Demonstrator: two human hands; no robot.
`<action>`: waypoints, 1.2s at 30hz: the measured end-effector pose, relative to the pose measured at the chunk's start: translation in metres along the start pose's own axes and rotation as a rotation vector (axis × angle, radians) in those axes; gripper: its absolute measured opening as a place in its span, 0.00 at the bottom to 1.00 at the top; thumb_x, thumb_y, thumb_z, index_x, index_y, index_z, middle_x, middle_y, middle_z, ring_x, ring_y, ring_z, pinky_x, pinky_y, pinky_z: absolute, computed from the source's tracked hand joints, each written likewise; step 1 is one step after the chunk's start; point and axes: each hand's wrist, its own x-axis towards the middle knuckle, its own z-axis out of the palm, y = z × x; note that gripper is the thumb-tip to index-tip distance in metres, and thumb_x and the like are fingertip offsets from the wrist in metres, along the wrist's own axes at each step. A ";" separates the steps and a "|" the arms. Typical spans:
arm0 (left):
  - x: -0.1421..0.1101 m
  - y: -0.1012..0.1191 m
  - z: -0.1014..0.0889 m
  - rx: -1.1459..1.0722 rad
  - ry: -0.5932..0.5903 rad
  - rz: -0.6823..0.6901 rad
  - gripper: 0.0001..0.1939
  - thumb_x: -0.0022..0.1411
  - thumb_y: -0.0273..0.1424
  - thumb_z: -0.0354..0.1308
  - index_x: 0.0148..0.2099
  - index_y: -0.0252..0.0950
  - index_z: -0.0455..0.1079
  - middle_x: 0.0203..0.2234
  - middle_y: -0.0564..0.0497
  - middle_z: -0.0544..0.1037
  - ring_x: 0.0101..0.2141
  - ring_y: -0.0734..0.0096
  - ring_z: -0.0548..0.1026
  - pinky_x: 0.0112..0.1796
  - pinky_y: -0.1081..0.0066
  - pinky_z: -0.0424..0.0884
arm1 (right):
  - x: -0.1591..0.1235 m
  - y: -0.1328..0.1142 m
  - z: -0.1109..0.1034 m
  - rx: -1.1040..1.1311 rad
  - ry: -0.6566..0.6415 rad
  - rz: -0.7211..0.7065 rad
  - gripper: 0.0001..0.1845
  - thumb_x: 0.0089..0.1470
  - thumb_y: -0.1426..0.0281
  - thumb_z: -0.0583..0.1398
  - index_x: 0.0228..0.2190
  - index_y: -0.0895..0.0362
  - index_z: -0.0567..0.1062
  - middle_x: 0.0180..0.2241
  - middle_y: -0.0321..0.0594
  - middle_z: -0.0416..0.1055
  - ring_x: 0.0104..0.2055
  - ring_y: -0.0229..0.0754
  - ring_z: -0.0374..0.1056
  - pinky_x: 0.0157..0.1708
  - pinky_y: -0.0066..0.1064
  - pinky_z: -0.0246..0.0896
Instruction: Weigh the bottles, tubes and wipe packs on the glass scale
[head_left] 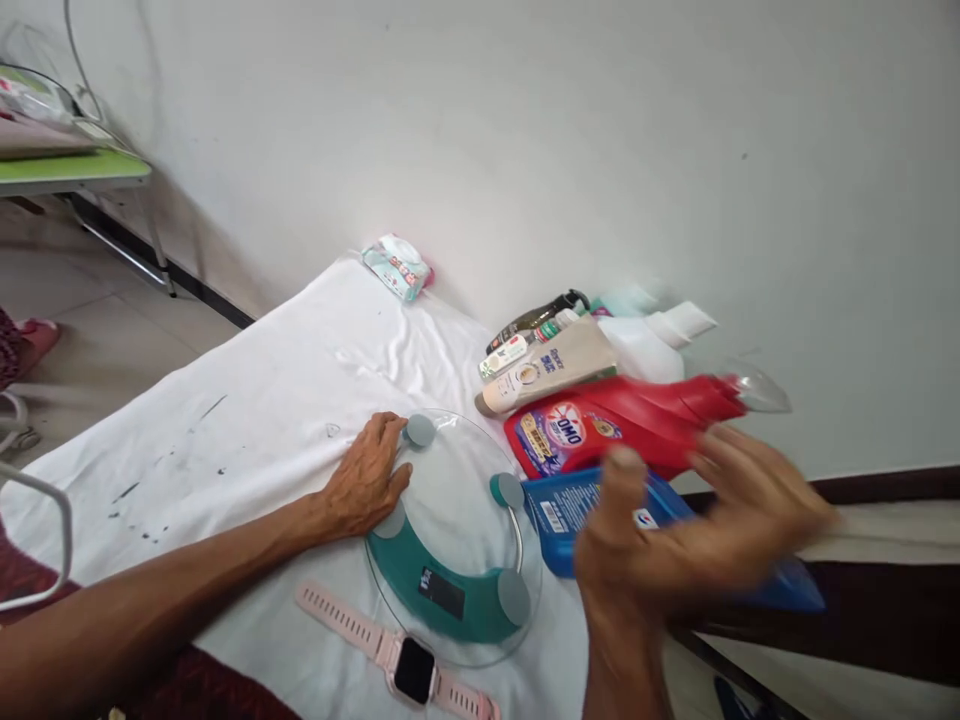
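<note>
A round glass bathroom scale [450, 490] with a teal band and grey round pads lies on the white cloth. My left hand [369, 475] rests at its left edge, fingers stretched to the upper-left pad and thumb over the glass. My right hand [705, 530], smeared by motion, is above a blue bottle [570, 515], its thumb apart from the fingers and nothing visible between them. Beside the blue bottle lies a red OMO detergent bottle [622, 425]. Just below the scale is a pink-strapped smartwatch [414, 670].
Past the red bottle lie a beige tube [555, 365], a dark bottle [536, 320] and a white bottle [645, 340]. A wipes pack [396, 268] sits at the cloth's far corner by the wall. At left stand a green-topped table [112, 165] and a person's foot [36, 345].
</note>
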 end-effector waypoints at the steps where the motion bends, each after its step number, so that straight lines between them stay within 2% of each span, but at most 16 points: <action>1: -0.001 0.000 0.000 -0.009 -0.001 -0.006 0.26 0.70 0.30 0.52 0.68 0.38 0.58 0.60 0.37 0.66 0.60 0.48 0.70 0.61 0.43 0.72 | 0.010 -0.008 0.031 0.071 -0.038 -0.088 0.24 0.57 0.52 0.66 0.51 0.48 0.71 0.54 0.50 0.69 0.62 0.63 0.65 0.63 0.67 0.62; 2: -0.001 0.000 0.001 -0.017 -0.008 -0.009 0.26 0.70 0.30 0.52 0.69 0.38 0.57 0.61 0.37 0.66 0.61 0.48 0.70 0.62 0.43 0.71 | 0.018 -0.013 0.066 0.147 -0.119 -0.098 0.25 0.58 0.52 0.66 0.51 0.49 0.70 0.53 0.49 0.70 0.59 0.59 0.68 0.61 0.62 0.66; 3: -0.002 0.001 0.002 -0.024 -0.015 -0.013 0.27 0.70 0.29 0.52 0.69 0.37 0.56 0.62 0.36 0.65 0.62 0.48 0.69 0.63 0.42 0.70 | 0.026 -0.016 0.103 0.209 -0.213 -0.049 0.27 0.58 0.51 0.66 0.52 0.51 0.69 0.54 0.49 0.70 0.58 0.57 0.69 0.58 0.58 0.68; 5: -0.002 0.002 0.003 -0.030 -0.030 -0.020 0.28 0.70 0.28 0.52 0.70 0.36 0.55 0.63 0.35 0.64 0.63 0.47 0.68 0.65 0.42 0.68 | 0.037 -0.016 0.179 0.273 -0.415 0.122 0.34 0.55 0.49 0.67 0.56 0.52 0.65 0.59 0.52 0.69 0.61 0.57 0.68 0.57 0.54 0.69; 8: -0.002 0.005 0.004 -0.020 -0.057 -0.057 0.30 0.69 0.26 0.52 0.70 0.32 0.54 0.64 0.32 0.63 0.64 0.45 0.66 0.66 0.41 0.66 | 0.053 -0.015 0.276 0.150 -0.624 0.308 0.47 0.50 0.52 0.70 0.63 0.56 0.59 0.67 0.61 0.61 0.70 0.60 0.60 0.67 0.54 0.59; 10: 0.000 0.009 0.003 -0.014 -0.088 -0.085 0.30 0.68 0.26 0.53 0.70 0.30 0.54 0.65 0.30 0.63 0.66 0.43 0.65 0.67 0.41 0.66 | 0.065 -0.018 0.323 0.084 -0.672 0.319 0.55 0.48 0.54 0.72 0.67 0.59 0.54 0.71 0.66 0.54 0.75 0.63 0.51 0.71 0.55 0.52; 12: 0.001 0.012 0.001 -0.013 -0.123 -0.108 0.30 0.68 0.26 0.53 0.70 0.29 0.53 0.67 0.29 0.62 0.68 0.41 0.64 0.68 0.40 0.64 | 0.077 -0.022 0.357 -0.010 -0.746 0.278 0.60 0.46 0.54 0.73 0.69 0.59 0.51 0.73 0.66 0.50 0.77 0.63 0.46 0.72 0.55 0.50; 15: 0.002 0.016 -0.002 -0.018 -0.173 -0.143 0.33 0.68 0.25 0.52 0.72 0.29 0.50 0.70 0.28 0.59 0.71 0.39 0.60 0.70 0.40 0.61 | 0.089 -0.024 0.391 -0.142 -0.877 0.250 0.58 0.45 0.53 0.74 0.68 0.56 0.55 0.72 0.63 0.54 0.75 0.63 0.50 0.70 0.58 0.51; 17: 0.003 0.018 -0.004 -0.024 -0.210 -0.174 0.35 0.68 0.25 0.53 0.74 0.28 0.48 0.71 0.28 0.57 0.72 0.39 0.59 0.71 0.40 0.59 | 0.091 -0.021 0.407 -0.164 -0.918 0.279 0.55 0.43 0.55 0.75 0.66 0.56 0.59 0.70 0.64 0.58 0.73 0.65 0.53 0.68 0.62 0.52; 20: 0.005 0.020 -0.007 -0.035 -0.252 -0.212 0.37 0.67 0.26 0.55 0.74 0.27 0.50 0.72 0.28 0.57 0.72 0.38 0.59 0.72 0.41 0.59 | 0.090 -0.012 0.422 -0.204 -0.952 0.301 0.54 0.40 0.59 0.77 0.64 0.57 0.62 0.70 0.65 0.58 0.74 0.67 0.50 0.68 0.65 0.51; 24: 0.007 0.022 -0.008 -0.037 -0.261 -0.227 0.35 0.67 0.27 0.55 0.73 0.25 0.53 0.72 0.28 0.58 0.71 0.38 0.59 0.72 0.42 0.58 | 0.087 -0.001 0.428 -0.238 -0.954 0.305 0.51 0.37 0.60 0.78 0.60 0.58 0.67 0.69 0.64 0.59 0.73 0.68 0.48 0.69 0.66 0.47; 26: 0.007 0.022 -0.008 -0.030 -0.255 -0.223 0.34 0.68 0.27 0.54 0.72 0.26 0.53 0.71 0.29 0.58 0.71 0.39 0.59 0.72 0.43 0.59 | 0.084 0.001 0.424 -0.238 -0.936 0.309 0.49 0.38 0.59 0.77 0.58 0.58 0.67 0.67 0.63 0.61 0.73 0.68 0.50 0.69 0.64 0.48; 31: 0.005 0.019 -0.008 -0.008 -0.202 -0.157 0.31 0.68 0.26 0.53 0.70 0.29 0.53 0.68 0.30 0.61 0.68 0.42 0.63 0.69 0.44 0.63 | 0.072 -0.003 0.394 -0.197 -0.872 0.279 0.41 0.43 0.60 0.73 0.55 0.59 0.68 0.60 0.59 0.69 0.65 0.62 0.63 0.63 0.51 0.60; 34: 0.003 0.015 -0.005 0.001 -0.159 -0.117 0.31 0.68 0.26 0.54 0.70 0.30 0.52 0.66 0.31 0.62 0.67 0.42 0.64 0.68 0.43 0.65 | 0.070 -0.007 0.362 -0.164 -0.831 0.220 0.37 0.43 0.62 0.72 0.53 0.58 0.69 0.57 0.55 0.72 0.61 0.60 0.66 0.60 0.48 0.63; 36: 0.002 0.012 -0.004 -0.002 -0.132 -0.101 0.30 0.68 0.27 0.54 0.69 0.32 0.52 0.65 0.32 0.62 0.66 0.43 0.65 0.66 0.43 0.67 | 0.071 -0.008 0.333 -0.154 -0.795 0.184 0.35 0.43 0.62 0.72 0.51 0.57 0.69 0.56 0.54 0.73 0.59 0.58 0.67 0.60 0.47 0.63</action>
